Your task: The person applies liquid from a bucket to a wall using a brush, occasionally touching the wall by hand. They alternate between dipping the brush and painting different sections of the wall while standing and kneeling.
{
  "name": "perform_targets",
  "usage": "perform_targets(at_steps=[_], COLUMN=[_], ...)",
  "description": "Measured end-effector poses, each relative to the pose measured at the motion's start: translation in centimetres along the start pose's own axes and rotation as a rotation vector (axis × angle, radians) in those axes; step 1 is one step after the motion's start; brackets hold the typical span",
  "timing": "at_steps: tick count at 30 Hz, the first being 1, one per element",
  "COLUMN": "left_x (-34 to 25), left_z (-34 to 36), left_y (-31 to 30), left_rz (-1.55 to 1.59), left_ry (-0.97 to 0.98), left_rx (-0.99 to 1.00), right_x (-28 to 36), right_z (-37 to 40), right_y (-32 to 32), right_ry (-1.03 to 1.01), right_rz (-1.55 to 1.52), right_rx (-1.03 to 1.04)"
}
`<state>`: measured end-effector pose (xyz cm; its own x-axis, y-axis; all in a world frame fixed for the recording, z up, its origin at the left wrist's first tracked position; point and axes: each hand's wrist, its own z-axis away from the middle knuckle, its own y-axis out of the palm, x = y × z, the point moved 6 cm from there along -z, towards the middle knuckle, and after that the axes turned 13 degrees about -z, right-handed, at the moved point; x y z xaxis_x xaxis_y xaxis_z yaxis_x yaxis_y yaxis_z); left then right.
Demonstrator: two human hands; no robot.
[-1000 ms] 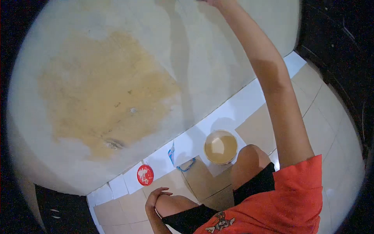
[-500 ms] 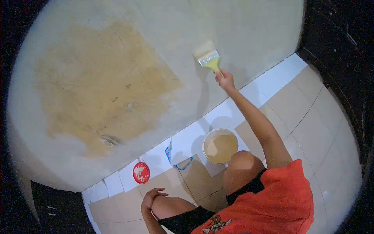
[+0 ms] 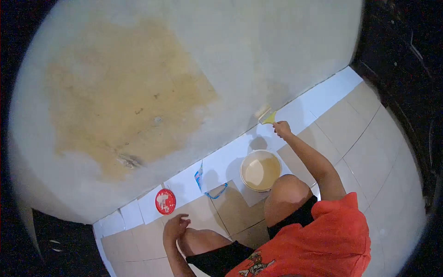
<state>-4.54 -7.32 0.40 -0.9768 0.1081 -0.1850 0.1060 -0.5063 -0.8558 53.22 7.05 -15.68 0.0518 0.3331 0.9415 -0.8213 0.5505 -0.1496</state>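
In my right hand [image 3: 281,129] is the yellow-green handle of a wide paintbrush [image 3: 266,116], its bristles against the lower part of the wall [image 3: 221,60]. Just below the brush, a round bucket [image 3: 260,171] of cream-coloured paint stands beside my knee. My left hand [image 3: 176,226] is by my other knee, holding nothing, with its fingers loosely apart. Near it on the white paper lies a red lid [image 3: 165,201] smeared with white.
White sheets [image 3: 240,147] run along the foot of the wall over beige floor tiles [image 3: 353,131]. A blue-and-white wrapper [image 3: 199,179] and a blue strip lie left of the bucket. A tan patch [image 3: 124,92] with damaged spots marks the wall.
My right hand has moved the brush down the wall toward its lower edge. My left hand has shifted slightly left off the knee.
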Motion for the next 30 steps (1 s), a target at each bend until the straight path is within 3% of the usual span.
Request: perform_targets(at_steps=[7, 11, 15, 18, 21, 24, 26, 30], left_x=[-11.5, -14.2, -12.4, -11.5, -11.4, -11.6, -11.9, -12.0], left_z=[-3.7, -7.3, -11.4, -12.9, -12.5, -11.3, -10.6, -10.2], left_y=[-8.5, -8.0, -2.0, -0.1, -0.6, -1.2, -1.7, -2.0], left_rz=[0.026, 0.103, 0.072, 0.079, 0.125, 0.155, 0.196, 0.167], left_ry=[0.288, 0.235, 0.228, 0.274, 0.263, 0.318, 0.343, 0.359], left_rx=[-0.426, -0.432, -0.427, -0.315, -0.356, -0.377, -0.366, -0.303], right_x=[15.2, 23.8, 33.8, 40.1, 45.3, 48.3, 50.2, 48.6], right_z=[4.4, 8.8, 16.0, 20.2, 23.4, 26.6, 28.6, 22.9], right_y=[5.6, 8.0, 8.9, 9.0, 8.8, 8.9, 8.9, 11.8], right_ry=[-0.027, -0.151, -0.225, -0.329, -0.467, -0.572, -0.815, -0.817], right_rz=[-0.184, -0.121, -0.164, -0.181, -0.253, -0.23, -0.361, -0.395], right_rx=[0.194, 0.217, 0.262, 0.324, 0.381, 0.449, 0.411, 0.284])
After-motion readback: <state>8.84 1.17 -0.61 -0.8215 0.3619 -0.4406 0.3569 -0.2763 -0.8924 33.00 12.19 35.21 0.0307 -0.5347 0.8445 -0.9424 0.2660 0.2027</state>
